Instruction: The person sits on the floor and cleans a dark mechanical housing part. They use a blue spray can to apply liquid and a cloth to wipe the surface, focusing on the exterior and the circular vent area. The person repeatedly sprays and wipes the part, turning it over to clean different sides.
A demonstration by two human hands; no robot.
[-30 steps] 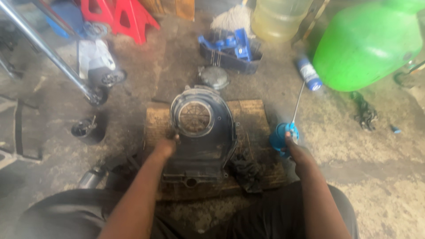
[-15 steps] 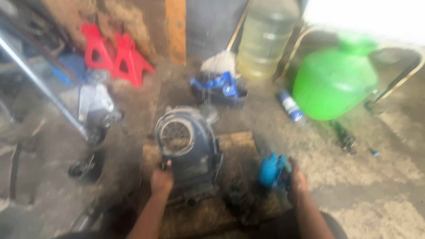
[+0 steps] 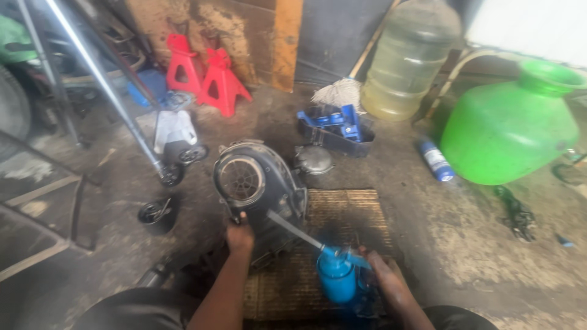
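A dark grey engine cover (image 3: 257, 189) with a round meshed opening stands tilted on a woven mat (image 3: 348, 214) on the floor. My left hand (image 3: 239, 235) grips its lower edge. My right hand (image 3: 385, 278) holds a blue oil can (image 3: 336, 278), whose thin metal spout (image 3: 293, 229) points up and left onto the cover's side. The can is blurred.
Behind stand two red jack stands (image 3: 205, 73), a dark tray of blue parts (image 3: 336, 125), a large clear water bottle (image 3: 409, 58), a green plastic pot (image 3: 507, 125) and a blue spray can (image 3: 435, 160). A metal stand leg (image 3: 107, 91) and a small black cup (image 3: 156, 212) lie left.
The cover has been tipped up from lying flat and shifted left. My right hand has brought the blue can in so that its spout now reaches the cover. The view has tilted up.
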